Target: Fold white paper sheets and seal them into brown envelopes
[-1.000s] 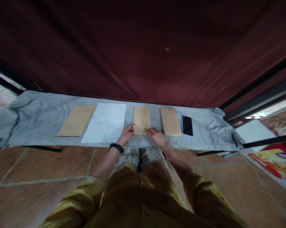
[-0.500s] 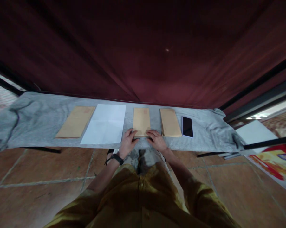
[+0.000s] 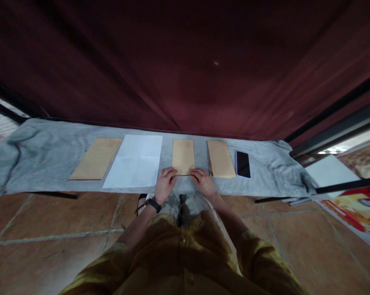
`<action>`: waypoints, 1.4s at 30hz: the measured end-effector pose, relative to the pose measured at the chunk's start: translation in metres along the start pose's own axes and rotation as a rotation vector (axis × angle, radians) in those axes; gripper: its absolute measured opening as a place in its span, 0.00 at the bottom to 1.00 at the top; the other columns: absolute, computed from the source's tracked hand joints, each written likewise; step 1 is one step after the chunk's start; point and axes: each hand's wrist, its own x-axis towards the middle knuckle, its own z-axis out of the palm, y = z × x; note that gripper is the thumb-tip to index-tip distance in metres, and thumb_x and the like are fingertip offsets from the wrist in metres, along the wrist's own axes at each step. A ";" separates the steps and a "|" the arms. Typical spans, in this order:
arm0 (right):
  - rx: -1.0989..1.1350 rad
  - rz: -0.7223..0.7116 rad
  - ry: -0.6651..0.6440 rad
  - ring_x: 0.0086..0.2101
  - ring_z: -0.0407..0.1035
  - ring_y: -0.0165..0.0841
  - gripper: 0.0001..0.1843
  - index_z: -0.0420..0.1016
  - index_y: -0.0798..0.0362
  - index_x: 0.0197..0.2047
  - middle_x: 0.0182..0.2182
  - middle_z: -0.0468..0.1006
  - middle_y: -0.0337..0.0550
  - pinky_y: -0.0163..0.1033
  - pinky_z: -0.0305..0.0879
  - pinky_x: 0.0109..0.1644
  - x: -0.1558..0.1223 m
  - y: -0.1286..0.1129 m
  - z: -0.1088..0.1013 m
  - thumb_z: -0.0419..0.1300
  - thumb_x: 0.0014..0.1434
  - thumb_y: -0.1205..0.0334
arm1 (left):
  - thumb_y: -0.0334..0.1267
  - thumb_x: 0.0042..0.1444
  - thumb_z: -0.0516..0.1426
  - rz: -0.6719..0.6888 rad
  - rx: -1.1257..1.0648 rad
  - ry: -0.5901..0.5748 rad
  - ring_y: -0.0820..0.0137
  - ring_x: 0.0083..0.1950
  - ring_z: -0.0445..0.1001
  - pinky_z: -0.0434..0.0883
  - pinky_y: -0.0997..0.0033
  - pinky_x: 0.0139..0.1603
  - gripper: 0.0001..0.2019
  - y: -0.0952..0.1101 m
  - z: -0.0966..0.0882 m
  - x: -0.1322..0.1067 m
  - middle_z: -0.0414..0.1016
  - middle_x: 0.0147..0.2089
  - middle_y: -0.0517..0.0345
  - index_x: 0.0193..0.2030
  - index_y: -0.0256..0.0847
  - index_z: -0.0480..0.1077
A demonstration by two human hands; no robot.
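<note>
A brown paper envelope [image 3: 183, 155] lies in front of me with its near edge toward my body and a small red print at its far end. My left hand [image 3: 165, 183] pinches its near left corner, thumb and fingers together. At the near right corner my right hand [image 3: 203, 183] grips the same envelope in a like way. Left of it rests a white sheet of paper [image 3: 135, 162] with a crease across it. Close to my right hand is a stack of brown envelopes [image 3: 221, 159].
A grey cloth [image 3: 268, 168] covers the narrow table. At the left lies more brown envelope paper [image 3: 95, 159]; a phone [image 3: 243, 164] sits right of the stack. A dark red curtain [image 3: 185, 73] hangs behind. A red and yellow box [image 3: 360, 209] stands low at the right.
My thumbs have drawn in toward the fingers, closing on the envelope's near corners. The envelope's near edge now shows as a dark line between my hands.
</note>
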 end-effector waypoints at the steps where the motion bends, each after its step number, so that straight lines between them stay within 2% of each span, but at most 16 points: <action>1: 0.004 0.012 0.009 0.52 0.73 0.37 0.11 0.80 0.47 0.49 0.50 0.80 0.45 0.46 0.69 0.60 0.000 -0.001 0.001 0.56 0.71 0.62 | 0.38 0.66 0.55 -0.007 -0.002 0.009 0.59 0.57 0.71 0.72 0.52 0.61 0.11 0.000 0.001 0.000 0.76 0.54 0.50 0.51 0.43 0.76; 15: -0.064 0.161 0.073 0.48 0.72 0.38 0.08 0.77 0.49 0.44 0.45 0.78 0.45 0.43 0.67 0.56 0.005 -0.014 0.010 0.56 0.69 0.65 | 0.33 0.63 0.54 -0.075 -0.012 0.039 0.58 0.55 0.72 0.71 0.52 0.60 0.11 0.006 0.004 0.004 0.77 0.52 0.50 0.48 0.42 0.76; 18: -0.092 0.176 0.072 0.48 0.72 0.38 0.07 0.76 0.49 0.45 0.46 0.77 0.45 0.43 0.67 0.55 0.005 -0.015 0.012 0.57 0.68 0.66 | 0.32 0.63 0.53 -0.080 -0.002 0.067 0.58 0.57 0.72 0.71 0.52 0.61 0.13 0.009 0.005 0.002 0.76 0.54 0.49 0.51 0.42 0.75; 21: -0.097 0.179 0.068 0.48 0.71 0.38 0.07 0.76 0.50 0.45 0.46 0.77 0.45 0.43 0.66 0.55 0.005 -0.016 0.012 0.58 0.67 0.67 | 0.34 0.66 0.52 -0.050 0.074 0.121 0.57 0.63 0.69 0.68 0.49 0.65 0.17 0.019 0.003 -0.007 0.71 0.62 0.46 0.60 0.42 0.71; 23: -0.094 0.183 0.068 0.49 0.71 0.38 0.07 0.76 0.50 0.45 0.46 0.77 0.45 0.43 0.66 0.55 0.005 -0.016 0.012 0.57 0.68 0.66 | 0.36 0.68 0.50 0.045 0.130 0.070 0.57 0.67 0.66 0.66 0.49 0.68 0.19 0.028 0.003 -0.015 0.69 0.66 0.45 0.63 0.43 0.69; 26: -0.092 0.191 0.069 0.49 0.71 0.38 0.07 0.76 0.50 0.46 0.47 0.77 0.45 0.43 0.66 0.56 0.005 -0.017 0.013 0.57 0.69 0.66 | 0.38 0.70 0.48 0.231 0.177 -0.120 0.59 0.73 0.61 0.63 0.51 0.71 0.21 0.039 0.006 -0.026 0.69 0.68 0.46 0.67 0.40 0.65; 28: -0.092 0.199 0.065 0.49 0.72 0.38 0.08 0.76 0.50 0.46 0.46 0.77 0.46 0.43 0.66 0.56 0.005 -0.016 0.013 0.56 0.69 0.65 | 0.40 0.71 0.48 0.275 0.219 -0.197 0.59 0.75 0.58 0.61 0.51 0.73 0.23 0.043 0.010 -0.030 0.67 0.70 0.45 0.69 0.38 0.62; 33: -0.083 0.194 0.061 0.48 0.72 0.38 0.08 0.76 0.49 0.46 0.45 0.77 0.46 0.44 0.67 0.57 0.006 -0.016 0.014 0.55 0.69 0.64 | 0.42 0.71 0.47 0.250 0.282 -0.252 0.59 0.76 0.56 0.59 0.51 0.74 0.25 0.043 0.017 -0.030 0.64 0.72 0.43 0.71 0.35 0.60; 42: -0.078 0.194 0.087 0.48 0.72 0.39 0.08 0.76 0.49 0.45 0.45 0.77 0.46 0.44 0.67 0.57 0.005 -0.016 0.015 0.56 0.69 0.64 | 0.43 0.71 0.47 0.204 0.348 -0.271 0.59 0.76 0.57 0.53 0.49 0.76 0.26 0.050 0.017 -0.029 0.64 0.73 0.44 0.72 0.35 0.59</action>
